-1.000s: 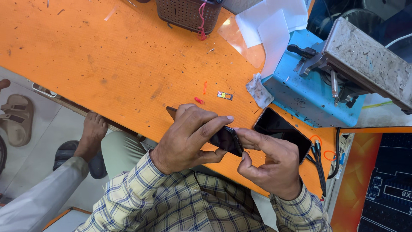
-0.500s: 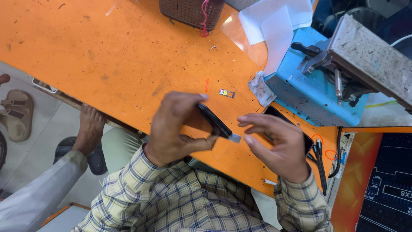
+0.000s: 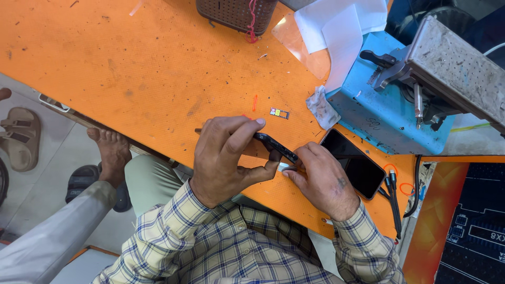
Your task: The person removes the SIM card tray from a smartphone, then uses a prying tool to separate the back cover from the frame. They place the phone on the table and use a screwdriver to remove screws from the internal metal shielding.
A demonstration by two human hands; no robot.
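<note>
Looking down from the head camera, at the far left I see a brown sandal (image 3: 21, 138) on the pale floor, then a bare foot (image 3: 108, 151) and another person's grey sleeve (image 3: 47, 247) in the lower corner. A broad, speckled orange worktop (image 3: 131, 63) fills the middle, with a dark woven basket (image 3: 236, 13) at its far edge and a small metal card tray (image 3: 279, 113) lying loose nearer me. My left hand (image 3: 226, 158) is closed around a slim black phone (image 3: 276, 148), holding it tilted on its edge just above the worktop, forefinger laid along its top. My right hand (image 3: 321, 179) meets it from the other side, thumb and fingertips pinched at the phone's lower end on a small pale piece (image 3: 287, 168) that I cannot identify. The two hands are close together, both on the one phone. I judge the step to be fine work at that edge; the next move calls for a steady left grip and a light right pinch. To the right, a second black phone (image 3: 359, 169) lies flat, black cables (image 3: 392, 195) beside it. Beyond are a crumpled grey cloth (image 3: 321, 108), white paper sheets (image 3: 342, 26) and a blue metal machine box (image 3: 379, 113) with a worn grey plate (image 3: 457, 68) on top.
</note>
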